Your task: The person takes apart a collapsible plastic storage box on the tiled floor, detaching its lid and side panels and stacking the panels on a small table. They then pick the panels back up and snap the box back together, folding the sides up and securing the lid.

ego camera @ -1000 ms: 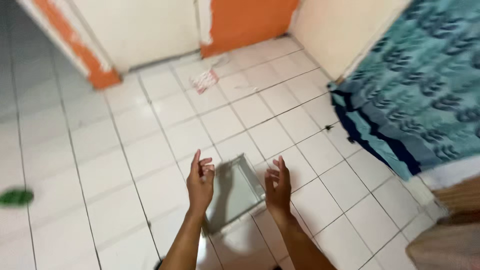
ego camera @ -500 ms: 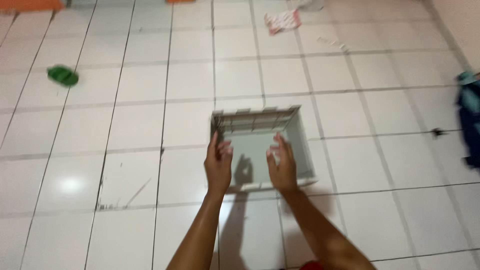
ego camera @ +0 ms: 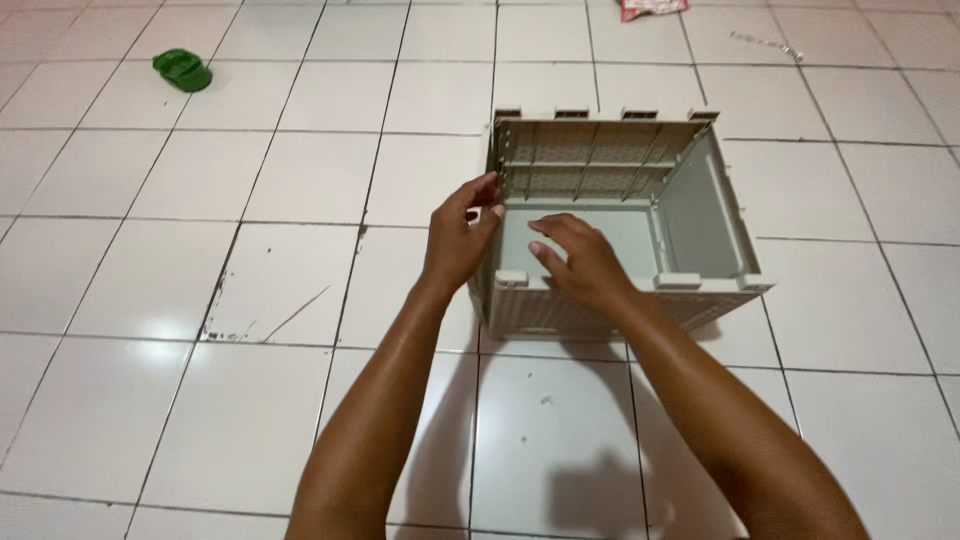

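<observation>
A pale grey plastic folding crate [ego camera: 700,200] stands open on the white tiled floor, its ribbed far wall upright. My left hand [ego camera: 458,240] grips the crate's left wall near the top edge, thumb and fingers curled around it. My right hand [ego camera: 580,262] reaches over the near wall into the crate, fingers spread and pointing left, resting at the inner near-left corner. Nothing lies inside the crate.
A small green object [ego camera: 182,70] lies on the floor at the far left. A red and white wrapper [ego camera: 652,8] sits at the top edge, with a thin chain-like scrap [ego camera: 765,43] to its right. White floor tiles [ego camera: 250,290] surround the crate.
The view has tilted down and come closer. The crate has gone from a flat, half-folded shape to a standing box, and my hands have shifted to its left wall and inside.
</observation>
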